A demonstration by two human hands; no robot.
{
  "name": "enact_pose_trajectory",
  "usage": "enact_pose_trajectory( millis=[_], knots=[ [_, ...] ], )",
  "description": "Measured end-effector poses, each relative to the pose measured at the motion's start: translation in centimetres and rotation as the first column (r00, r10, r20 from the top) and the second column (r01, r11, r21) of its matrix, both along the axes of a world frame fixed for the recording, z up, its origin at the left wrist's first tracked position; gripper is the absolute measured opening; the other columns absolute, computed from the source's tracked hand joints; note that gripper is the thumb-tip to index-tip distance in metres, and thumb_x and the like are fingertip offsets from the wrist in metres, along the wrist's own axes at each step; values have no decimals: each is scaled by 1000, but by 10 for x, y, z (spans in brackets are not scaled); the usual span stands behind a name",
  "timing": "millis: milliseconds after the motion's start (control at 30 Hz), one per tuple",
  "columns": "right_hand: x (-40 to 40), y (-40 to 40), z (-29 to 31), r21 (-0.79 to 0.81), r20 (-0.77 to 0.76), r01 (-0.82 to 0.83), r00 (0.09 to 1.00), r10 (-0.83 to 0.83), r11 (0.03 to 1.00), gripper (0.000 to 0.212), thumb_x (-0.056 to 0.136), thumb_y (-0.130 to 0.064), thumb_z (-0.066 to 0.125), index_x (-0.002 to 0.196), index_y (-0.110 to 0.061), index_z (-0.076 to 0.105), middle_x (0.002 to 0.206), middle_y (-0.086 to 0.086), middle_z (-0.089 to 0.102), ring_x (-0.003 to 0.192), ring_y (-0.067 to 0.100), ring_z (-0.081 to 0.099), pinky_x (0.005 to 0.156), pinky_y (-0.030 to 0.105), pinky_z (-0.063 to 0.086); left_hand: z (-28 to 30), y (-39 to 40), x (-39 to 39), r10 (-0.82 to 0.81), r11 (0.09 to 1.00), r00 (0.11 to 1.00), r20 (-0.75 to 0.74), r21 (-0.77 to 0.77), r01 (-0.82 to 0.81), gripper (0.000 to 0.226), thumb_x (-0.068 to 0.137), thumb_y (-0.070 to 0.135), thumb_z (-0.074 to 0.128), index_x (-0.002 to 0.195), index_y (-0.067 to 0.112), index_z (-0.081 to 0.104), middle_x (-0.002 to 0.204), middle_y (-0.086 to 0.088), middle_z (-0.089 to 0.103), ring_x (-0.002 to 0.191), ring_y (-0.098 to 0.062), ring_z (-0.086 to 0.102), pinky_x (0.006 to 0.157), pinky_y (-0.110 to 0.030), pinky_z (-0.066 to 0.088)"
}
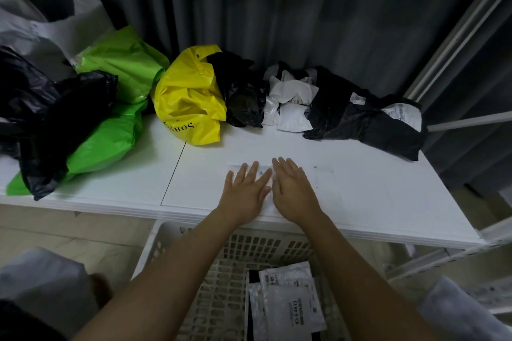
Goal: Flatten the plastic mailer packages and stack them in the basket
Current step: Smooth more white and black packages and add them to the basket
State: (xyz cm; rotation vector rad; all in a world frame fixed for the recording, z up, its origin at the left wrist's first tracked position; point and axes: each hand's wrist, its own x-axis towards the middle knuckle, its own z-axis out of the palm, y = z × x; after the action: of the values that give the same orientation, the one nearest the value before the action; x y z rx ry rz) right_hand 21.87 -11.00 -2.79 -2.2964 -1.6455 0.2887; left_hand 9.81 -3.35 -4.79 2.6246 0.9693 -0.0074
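Setting: dark grey curtain behind a white table (pixel 360 202); pale metal shelving frame (pixel 454 44) at the right, partly cut off by the frame edge.
Left hand (pixel 243 194): palm down, fingers straight and slightly spread, pressing on a white mailer (pixel 266 171) near the table's front edge; grips nothing.
Right hand (pixel 295 191): palm down just beside the left, fingers straight and together, pressing the same mailer.
White mailer: lies flat, white on white; its outline is hard to make out and the hands hide most of it.
Back edge, left: black bags (pixel 55 108) over green mailers (pixel 116 97), the pile cut off at the left.
Back edge, middle: crumpled yellow bag (pixel 191 99) with partly hidden lettering, touching a black bag (pixel 241 94).
Back edge, right: crumpled white mailers (pixel 293 99) beside a black mailer (pixel 368 119) with illegible labels.
Basket (pixel 221 285): white, slotted, below the front edge; forearms cover part of it.
Basket contents: flattened mailers (pixel 288 304) stacked inside, grey-white over black; the lower part is cut off.
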Motion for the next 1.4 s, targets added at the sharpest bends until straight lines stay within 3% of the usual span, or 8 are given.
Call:
enact_pose_trajectory(
  millis=[133,300,533,800,867,1000,1167,1400],
  knots=[
    [-7,13,-12,-77,-101,73,992,-80,994,49,106,-27,20,153,-15,18,161,6,12,149,19,2,119,38,-2,-3,-5,2,48,996,998,26,-72,-46,52,105,35,15,154,25,1,161,2,-8,147,-18,-13,118,-42,-7],
    [-9,8,-31,-49,-12,86,996,-87,995,50,105,-37,11,154,-25,13,162,0,0,148,16,-8,117,37,-9,-7,-6,4,115,992,991,62,-61,-112,52,104,35,14,154,24,3,161,2,-8,147,-16,-13,118,-41,-7],
    [-5,0,-46,38,45,44,998,-46,998,79,85,-61,-14,154,-29,9,162,0,0,148,17,-8,117,37,-9,-21,3,2,147,989,983,114,12,-150,53,104,41,14,153,28,3,161,1,-12,147,-17,-16,118,-42,-5],
    [6,-8,-52,53,94,-89,992,84,995,70,86,-66,-15,148,-33,-8,160,-4,-9,144,10,-19,119,40,-10,-24,12,-3,87,996,989,121,-11,-87,54,101,45,8,152,32,-2,159,3,-17,145,-14,-21,116,-44,-12],
    [6,-6,-47,53,35,-86,996,84,995,69,89,-68,-4,149,-33,-8,159,-7,-13,142,7,-22,118,37,-13,-18,11,-1,110,993,990,88,-45,-107,52,104,41,12,153,31,-1,159,2,-18,145,-15,-22,114,-45,-15],
    [6,4,-34,68,-94,9,996,-2,998,53,104,-33,28,153,-26,12,162,-4,1,147,11,-11,117,34,-9,-16,8,8,154,988,987,49,21,-155,53,104,40,12,154,25,2,161,-1,-13,147,-19,-16,115,-47,-12],
    [2,11,-43,80,-51,65,997,-61,995,58,99,-46,9,152,-25,22,161,0,12,149,16,1,117,34,-6,-24,1,14,127,982,989,76,133,-136,88,77,46,-22,154,18,11,162,-4,1,148,-21,-6,118,-43,-3],
    [-1,8,-51,140,1,83,996,-84,987,72,88,-51,-4,152,-29,20,162,-1,6,149,15,-5,115,30,-17,-22,3,16,83,987,985,150,125,-102,89,76,48,-19,153,18,15,161,-3,3,148,-18,-6,117,-40,-8]
  ],
)
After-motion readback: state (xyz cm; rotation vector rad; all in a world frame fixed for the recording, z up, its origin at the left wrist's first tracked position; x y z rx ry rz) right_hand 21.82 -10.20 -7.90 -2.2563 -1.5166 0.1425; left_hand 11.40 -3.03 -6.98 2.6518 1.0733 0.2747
